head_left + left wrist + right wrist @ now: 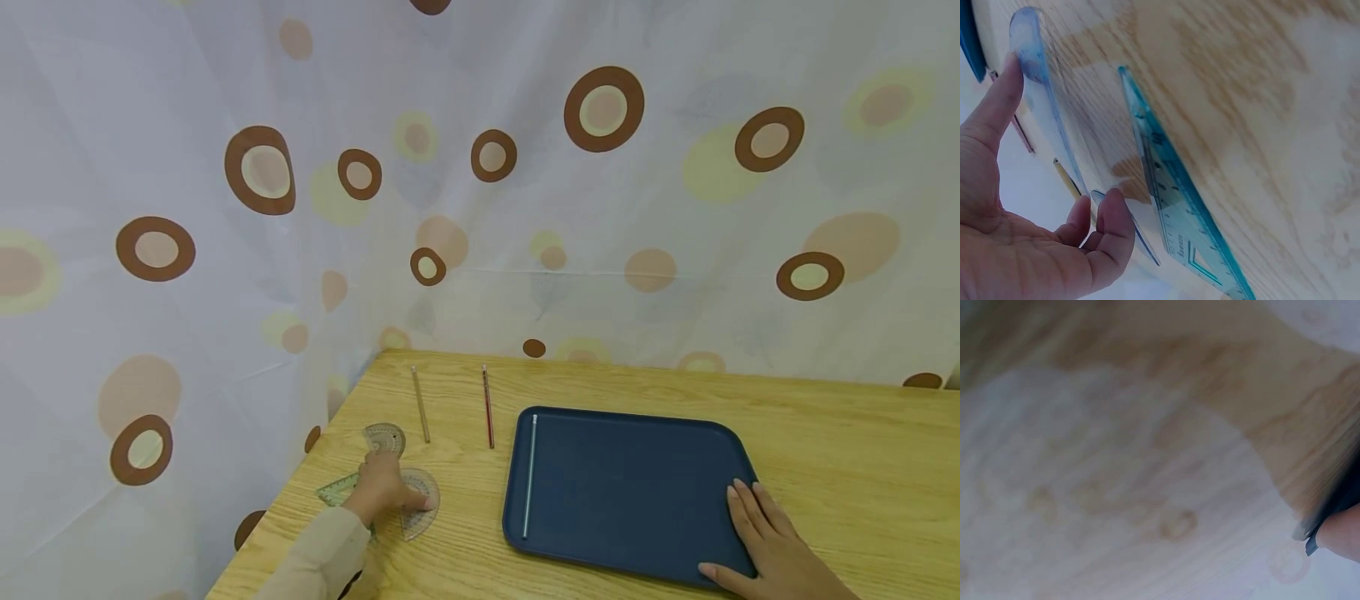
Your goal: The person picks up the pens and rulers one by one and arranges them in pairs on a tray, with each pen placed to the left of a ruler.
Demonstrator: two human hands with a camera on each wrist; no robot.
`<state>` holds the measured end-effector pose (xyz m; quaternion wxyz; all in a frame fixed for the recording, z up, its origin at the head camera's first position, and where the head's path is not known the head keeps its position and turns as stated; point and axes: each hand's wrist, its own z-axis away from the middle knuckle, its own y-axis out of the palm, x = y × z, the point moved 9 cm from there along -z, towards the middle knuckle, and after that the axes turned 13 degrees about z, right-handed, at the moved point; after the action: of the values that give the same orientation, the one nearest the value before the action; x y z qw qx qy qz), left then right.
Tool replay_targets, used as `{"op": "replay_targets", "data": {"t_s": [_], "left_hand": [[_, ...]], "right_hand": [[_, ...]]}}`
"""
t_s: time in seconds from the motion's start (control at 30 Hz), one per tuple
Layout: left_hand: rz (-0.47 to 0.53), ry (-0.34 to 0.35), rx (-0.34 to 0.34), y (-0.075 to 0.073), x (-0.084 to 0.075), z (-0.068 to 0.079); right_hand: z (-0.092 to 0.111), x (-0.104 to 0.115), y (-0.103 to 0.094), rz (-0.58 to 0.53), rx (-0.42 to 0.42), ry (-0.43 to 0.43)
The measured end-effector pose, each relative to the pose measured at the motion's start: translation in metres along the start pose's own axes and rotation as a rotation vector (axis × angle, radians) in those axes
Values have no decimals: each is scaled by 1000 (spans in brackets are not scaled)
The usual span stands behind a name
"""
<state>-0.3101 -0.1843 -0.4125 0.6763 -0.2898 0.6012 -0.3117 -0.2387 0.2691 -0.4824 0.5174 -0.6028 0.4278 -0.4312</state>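
Note:
My left hand (384, 485) is spread low over the left side of the table. Its thumb touches a clear protractor (422, 521), while the bent fingers reach beside a second clear protractor (386, 435). Under and beside this hand lies a green set square (333, 490), partly hidden in the head view; its printed edge shows in the left wrist view (1175, 200). My right hand (776, 546) rests with straight fingers on the right rim of a dark blue tray (630, 500). A bluish pencil (530, 479) lies along the tray's left side.
Behind the protractors, a tan pencil (422, 406) and a red pencil (489, 408) lie on the wooden table (847, 467). A patterned curtain (480, 208) hangs along the table's back and left edges.

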Motion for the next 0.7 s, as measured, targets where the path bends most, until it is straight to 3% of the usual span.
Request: {"op": "replay_targets", "data": {"t_s": [0.17, 0.37, 0.7], "left_hand": [[31, -7, 14, 2, 1, -1], [160, -12, 40, 4, -1, 0], [213, -24, -5, 4, 4, 1]], "right_hand": [[0, 0, 0, -1, 1, -1], [0, -1, 1, -12, 8, 1], [0, 0, 0, -8, 13, 8]]}}
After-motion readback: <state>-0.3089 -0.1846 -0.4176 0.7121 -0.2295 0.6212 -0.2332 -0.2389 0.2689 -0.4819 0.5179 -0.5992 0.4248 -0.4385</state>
